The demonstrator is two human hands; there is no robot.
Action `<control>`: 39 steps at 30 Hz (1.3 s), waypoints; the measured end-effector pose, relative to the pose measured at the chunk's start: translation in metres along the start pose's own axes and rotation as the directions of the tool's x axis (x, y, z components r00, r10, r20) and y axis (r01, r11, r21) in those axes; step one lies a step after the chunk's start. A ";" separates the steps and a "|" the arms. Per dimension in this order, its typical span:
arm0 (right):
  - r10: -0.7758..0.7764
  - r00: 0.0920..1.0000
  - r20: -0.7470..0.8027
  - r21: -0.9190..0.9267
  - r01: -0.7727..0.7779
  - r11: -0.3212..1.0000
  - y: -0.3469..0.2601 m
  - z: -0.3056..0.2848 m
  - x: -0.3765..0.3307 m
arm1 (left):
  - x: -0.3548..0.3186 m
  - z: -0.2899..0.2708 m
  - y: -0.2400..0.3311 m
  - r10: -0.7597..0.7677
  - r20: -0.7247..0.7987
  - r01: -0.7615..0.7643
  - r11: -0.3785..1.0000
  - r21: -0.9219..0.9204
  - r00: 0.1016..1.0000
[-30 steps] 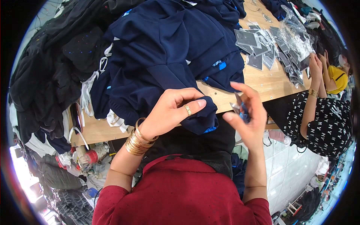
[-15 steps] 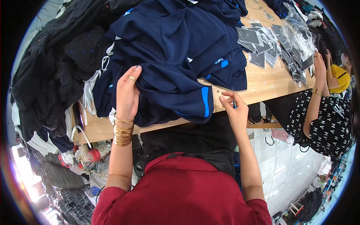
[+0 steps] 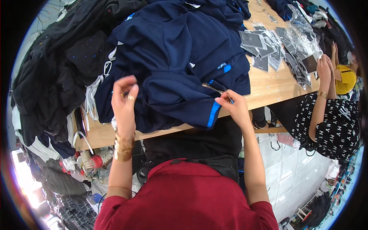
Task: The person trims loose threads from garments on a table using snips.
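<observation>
A navy garment (image 3: 168, 92) with a bright blue band (image 3: 213, 114) at its hem lies across the table's near edge, on a heap of like navy garments (image 3: 161, 38). My left hand (image 3: 124, 101), wearing rings and gold bangles, hovers over the left side of the garment. Its fingers are loosely bent, slightly blurred and apart from the thumb, with nothing seen in them. At the hem's right corner, my right hand (image 3: 237, 109) holds small thread snips (image 3: 229, 96), dark-tipped with some blue. Its thumb and fingertips meet the corner of the cloth; the snips are mostly hidden in the palm.
Black garments (image 3: 50, 76) are heaped at the left, with white drawstrings (image 3: 92, 94) hanging beside them. Dark tags (image 3: 264, 48) and clear plastic wrap (image 3: 299, 28) lie on the wooden table (image 3: 268, 86). A co-worker in a patterned black top (image 3: 329, 126) handles tags at the right.
My left hand has lifted off the cloth and shifted slightly left. My right hand has moved left to the blue-banded hem corner, which now sits a little farther right.
</observation>
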State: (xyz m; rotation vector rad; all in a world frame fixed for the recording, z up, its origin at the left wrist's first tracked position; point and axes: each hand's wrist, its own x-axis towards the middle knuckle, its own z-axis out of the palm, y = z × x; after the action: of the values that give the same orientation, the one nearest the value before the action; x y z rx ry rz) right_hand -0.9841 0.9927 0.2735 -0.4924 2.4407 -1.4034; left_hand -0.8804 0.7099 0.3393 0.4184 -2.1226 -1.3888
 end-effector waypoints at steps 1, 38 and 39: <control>-0.111 0.987 -0.116 -0.089 0.101 0.991 -0.004 -0.003 -0.005 | -0.011 -0.001 0.012 -0.136 0.201 0.182 0.957 -0.228 0.970; -0.629 0.685 -0.368 -0.321 0.542 0.777 -0.066 -0.001 -0.056 | -0.038 0.026 0.031 -0.178 0.561 0.587 0.318 -0.745 0.808; -0.630 0.684 -0.369 -0.321 0.542 0.776 -0.066 -0.002 -0.056 | -0.039 0.026 0.030 -0.141 0.564 0.578 0.295 -0.761 0.814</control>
State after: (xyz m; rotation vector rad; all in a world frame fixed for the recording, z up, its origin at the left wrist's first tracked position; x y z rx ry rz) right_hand -0.9241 0.9874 0.3359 -1.2196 2.9749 -1.6840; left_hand -0.8640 0.7622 0.3480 0.1456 -1.0941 -2.8834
